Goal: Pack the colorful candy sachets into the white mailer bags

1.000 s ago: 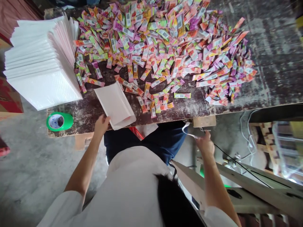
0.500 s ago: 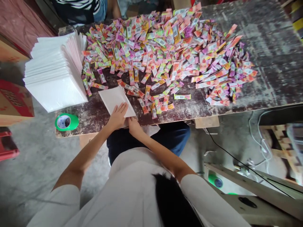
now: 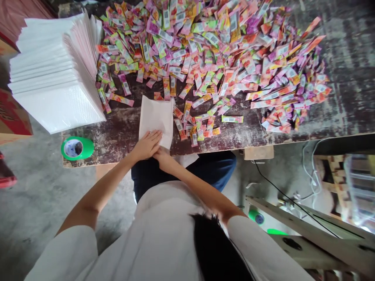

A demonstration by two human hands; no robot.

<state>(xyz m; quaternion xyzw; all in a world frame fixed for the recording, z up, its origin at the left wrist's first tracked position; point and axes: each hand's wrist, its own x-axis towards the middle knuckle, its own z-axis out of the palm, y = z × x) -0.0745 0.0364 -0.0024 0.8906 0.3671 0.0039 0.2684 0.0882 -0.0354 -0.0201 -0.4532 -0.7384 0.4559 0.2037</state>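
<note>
Lying flat near the front edge of the table [image 3: 123, 132] is one white padded envelope [image 3: 156, 115], set apart from the single tall stack of the same envelopes [image 3: 55, 74] standing at the table's left end. The left hand [image 3: 148, 144] is pressing down on the envelope's near end, palm down, fingers spread and grasping nothing. The right hand [image 3: 162, 156] is tucking in just under the left at the table edge; it is touching the envelope's near edge, but whether it is pinching it cannot be told. Both forearms are reaching forward and meeting at the envelope. One roll of green tape [image 3: 76, 148] is sitting on the front left corner. Colourful sachets [image 3: 211, 50], too many to count, are covering the table beyond.
</note>
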